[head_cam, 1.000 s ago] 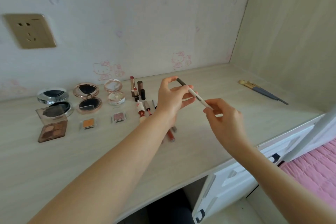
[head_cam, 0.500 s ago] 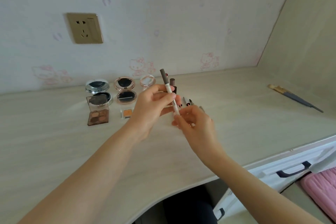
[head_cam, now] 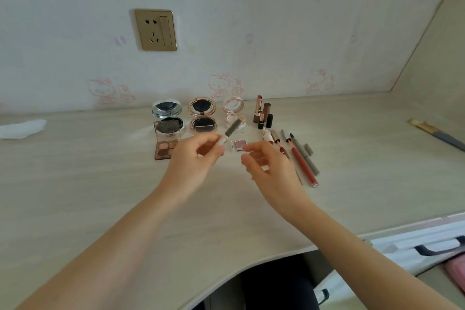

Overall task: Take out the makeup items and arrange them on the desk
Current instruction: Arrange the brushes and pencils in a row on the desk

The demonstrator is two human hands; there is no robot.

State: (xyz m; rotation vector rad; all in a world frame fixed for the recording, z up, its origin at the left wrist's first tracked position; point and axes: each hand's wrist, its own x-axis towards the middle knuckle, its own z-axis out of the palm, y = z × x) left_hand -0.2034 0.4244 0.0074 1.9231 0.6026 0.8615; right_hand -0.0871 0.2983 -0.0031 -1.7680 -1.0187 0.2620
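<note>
Change: my right hand (head_cam: 270, 171) has let go of the eyebrow pencil (head_cam: 227, 133), fingers loose.
Left hand (head_cam: 198, 158): I pinch the pencil alone.
Meaning: ready to lay it on the surface (head_cam: 352, 184).

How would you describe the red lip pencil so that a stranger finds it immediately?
Start at the gold wall socket, then go down to the desk and right, past the compacts. Among the slim sticks lying there, the lip pencil is the longest and the only red one.

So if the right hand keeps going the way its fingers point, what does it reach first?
Probably the small square pink eyeshadow pan, just beyond the right hand fingertips; depth is unclear, so the hand may pass above it.
</note>
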